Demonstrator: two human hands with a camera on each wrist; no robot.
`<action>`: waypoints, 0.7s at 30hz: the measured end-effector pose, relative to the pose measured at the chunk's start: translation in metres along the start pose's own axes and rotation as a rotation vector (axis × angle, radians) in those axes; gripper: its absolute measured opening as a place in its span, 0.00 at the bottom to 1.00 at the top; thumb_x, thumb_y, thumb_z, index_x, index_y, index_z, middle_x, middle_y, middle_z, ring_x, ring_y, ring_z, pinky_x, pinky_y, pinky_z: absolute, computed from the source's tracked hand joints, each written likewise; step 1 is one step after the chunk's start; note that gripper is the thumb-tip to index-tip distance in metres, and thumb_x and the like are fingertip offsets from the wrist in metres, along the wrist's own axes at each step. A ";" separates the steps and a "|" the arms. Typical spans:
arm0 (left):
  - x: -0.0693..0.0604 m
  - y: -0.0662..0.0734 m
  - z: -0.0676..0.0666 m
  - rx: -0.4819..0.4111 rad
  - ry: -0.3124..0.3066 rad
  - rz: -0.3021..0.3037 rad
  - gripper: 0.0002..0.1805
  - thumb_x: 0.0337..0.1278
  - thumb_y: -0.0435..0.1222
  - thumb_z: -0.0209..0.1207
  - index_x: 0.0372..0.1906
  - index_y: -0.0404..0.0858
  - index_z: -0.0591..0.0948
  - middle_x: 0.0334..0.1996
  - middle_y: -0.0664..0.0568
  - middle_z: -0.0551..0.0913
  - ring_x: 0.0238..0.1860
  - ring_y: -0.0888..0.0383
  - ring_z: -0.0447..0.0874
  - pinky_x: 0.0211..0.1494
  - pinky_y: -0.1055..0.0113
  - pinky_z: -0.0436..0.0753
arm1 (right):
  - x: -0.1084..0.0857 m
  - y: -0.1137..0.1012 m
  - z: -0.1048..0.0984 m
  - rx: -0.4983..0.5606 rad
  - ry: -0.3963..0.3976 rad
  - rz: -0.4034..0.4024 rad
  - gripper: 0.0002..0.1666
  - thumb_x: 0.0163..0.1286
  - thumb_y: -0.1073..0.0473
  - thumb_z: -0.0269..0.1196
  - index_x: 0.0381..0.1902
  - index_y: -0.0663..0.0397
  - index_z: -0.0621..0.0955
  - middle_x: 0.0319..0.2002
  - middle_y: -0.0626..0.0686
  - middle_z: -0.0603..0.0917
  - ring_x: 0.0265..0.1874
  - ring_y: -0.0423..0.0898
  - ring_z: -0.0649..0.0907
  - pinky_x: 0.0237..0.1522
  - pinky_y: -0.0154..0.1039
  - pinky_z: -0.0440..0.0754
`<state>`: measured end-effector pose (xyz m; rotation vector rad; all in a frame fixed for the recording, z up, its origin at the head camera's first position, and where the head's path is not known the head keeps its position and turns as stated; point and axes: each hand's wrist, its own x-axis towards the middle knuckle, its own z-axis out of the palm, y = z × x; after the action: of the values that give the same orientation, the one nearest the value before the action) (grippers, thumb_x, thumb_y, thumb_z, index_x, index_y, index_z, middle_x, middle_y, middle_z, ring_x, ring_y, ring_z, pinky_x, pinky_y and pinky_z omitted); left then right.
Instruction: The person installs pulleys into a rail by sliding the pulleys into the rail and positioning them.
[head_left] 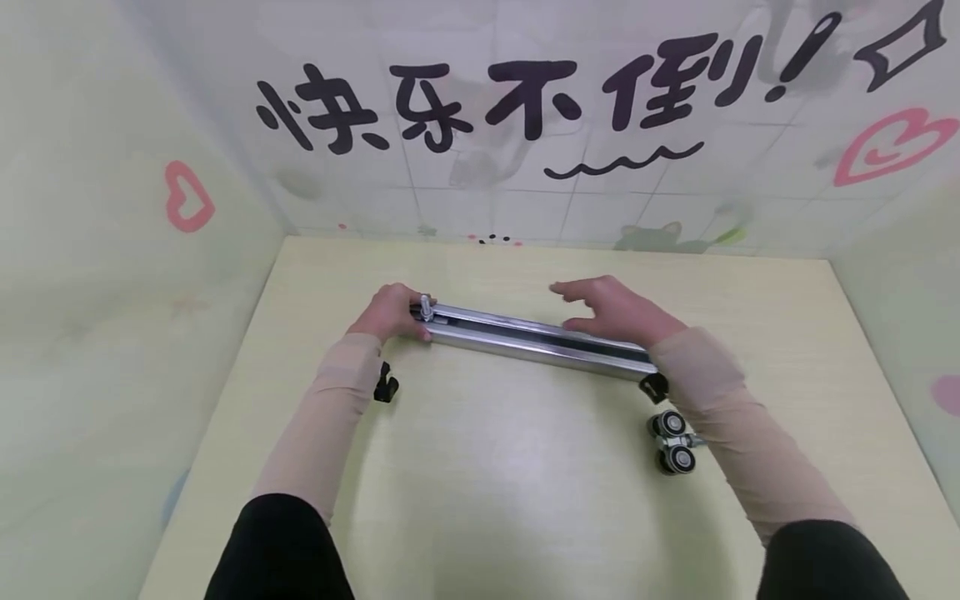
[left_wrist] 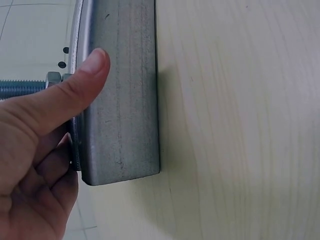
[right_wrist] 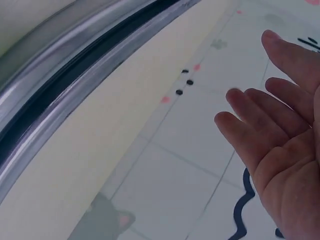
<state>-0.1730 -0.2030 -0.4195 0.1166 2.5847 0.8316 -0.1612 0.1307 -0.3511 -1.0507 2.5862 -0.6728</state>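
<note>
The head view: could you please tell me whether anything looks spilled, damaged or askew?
Nothing looks spilled or visibly damaged. Only the metal rail sits slightly askew, slanting across the table, its right end nearer the person.

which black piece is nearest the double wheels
The black piece by the right end of the metal rail, just beyond the wheels; the other black piece lies well away, beside the left sleeve.

Open room across tabletop (head_left: 510,467) nearside of rail (head_left: 525,349); bolt (head_left: 426,307) rises at left end; wheels (head_left: 679,460), right sleeve (head_left: 750,425) obstruct right.
</note>
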 end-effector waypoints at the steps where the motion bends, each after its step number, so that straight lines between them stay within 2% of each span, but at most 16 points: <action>1: 0.000 0.001 0.000 0.003 0.001 -0.003 0.35 0.27 0.32 0.73 0.53 0.39 0.77 0.56 0.43 0.74 0.53 0.47 0.71 0.62 0.55 0.67 | 0.009 -0.006 0.003 0.009 -0.015 -0.014 0.32 0.58 0.62 0.64 0.59 0.67 0.69 0.57 0.63 0.73 0.53 0.56 0.76 0.56 0.49 0.72; 5: 0.000 0.003 0.000 0.006 0.002 -0.017 0.35 0.26 0.32 0.73 0.52 0.38 0.78 0.55 0.43 0.75 0.51 0.48 0.72 0.61 0.56 0.68 | 0.044 -0.026 0.018 0.023 -0.072 -0.042 0.30 0.60 0.62 0.61 0.60 0.66 0.69 0.58 0.61 0.72 0.55 0.54 0.74 0.59 0.46 0.70; 9: 0.000 0.005 0.001 0.009 -0.002 -0.008 0.35 0.26 0.32 0.74 0.52 0.37 0.78 0.53 0.42 0.77 0.49 0.48 0.73 0.60 0.56 0.69 | 0.071 -0.042 0.032 0.008 -0.095 -0.046 0.29 0.61 0.62 0.60 0.61 0.64 0.68 0.60 0.59 0.71 0.59 0.52 0.71 0.62 0.43 0.67; 15: 0.000 0.005 0.001 0.020 -0.005 0.000 0.35 0.27 0.32 0.74 0.52 0.37 0.78 0.53 0.43 0.77 0.51 0.48 0.73 0.60 0.56 0.68 | 0.099 -0.058 0.050 -0.014 -0.089 -0.068 0.28 0.61 0.64 0.60 0.60 0.63 0.69 0.59 0.59 0.72 0.60 0.50 0.70 0.62 0.40 0.66; 21: 0.000 0.002 0.001 0.029 -0.001 0.014 0.35 0.27 0.32 0.73 0.53 0.37 0.78 0.46 0.43 0.81 0.44 0.51 0.74 0.56 0.57 0.71 | 0.121 -0.073 0.060 -0.018 -0.079 -0.080 0.27 0.60 0.67 0.59 0.59 0.62 0.71 0.56 0.57 0.75 0.56 0.49 0.75 0.58 0.37 0.71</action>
<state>-0.1728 -0.2012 -0.4188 0.1438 2.5979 0.7994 -0.1784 -0.0201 -0.3737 -1.1675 2.4992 -0.6146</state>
